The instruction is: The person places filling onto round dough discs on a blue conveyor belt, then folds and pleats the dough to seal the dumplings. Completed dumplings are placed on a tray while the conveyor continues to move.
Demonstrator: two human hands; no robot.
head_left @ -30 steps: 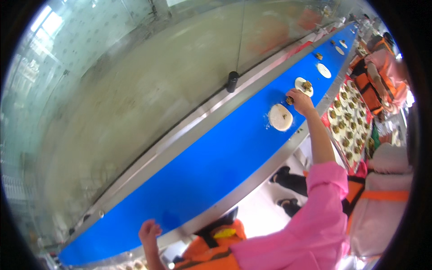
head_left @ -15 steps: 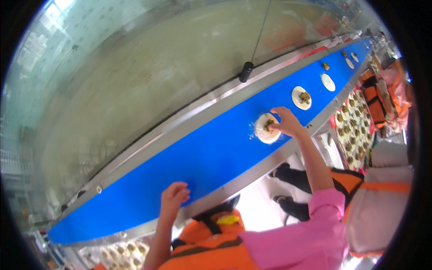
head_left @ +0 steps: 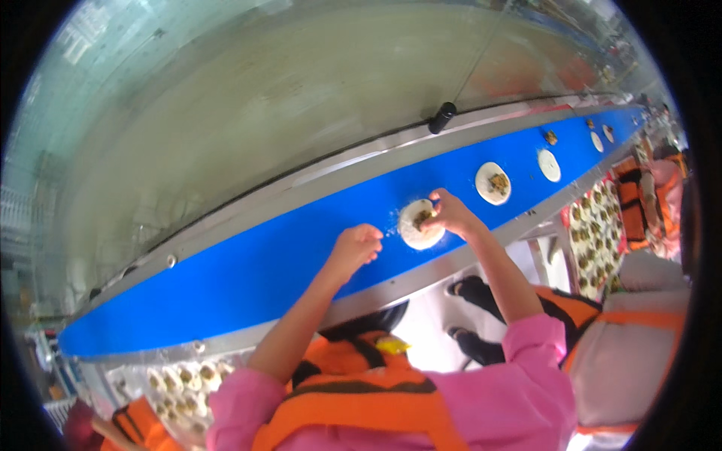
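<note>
A round white dough wrapper [head_left: 409,236] lies flat on a blue conveyor belt [head_left: 248,278], with a clump of brown-green filling [head_left: 423,219] on it. My right hand [head_left: 453,216] reaches over the wrapper's right edge. Its thumb touches the filling; the index finger curves apart from it near the upper edge. My left hand [head_left: 355,249] hovers left of the wrapper, fingers loosely curled with nothing visible in them. Just beyond my right hand lies another filled dough wrapper [head_left: 485,184].
Farther right on the belt are a bare wrapper [head_left: 550,165] and a filling lump [head_left: 551,137]. A black knob [head_left: 443,118] stands at the far rail. Filled trays stand at right [head_left: 594,233] and lower left [head_left: 177,395]. A co-worker's sleeve [head_left: 639,218] shows at right.
My left hand has moved right and up, closer to the wrapper. The wrapper and my right hand sit slightly farther left. The view has shifted, showing more of the lower-left tray.
</note>
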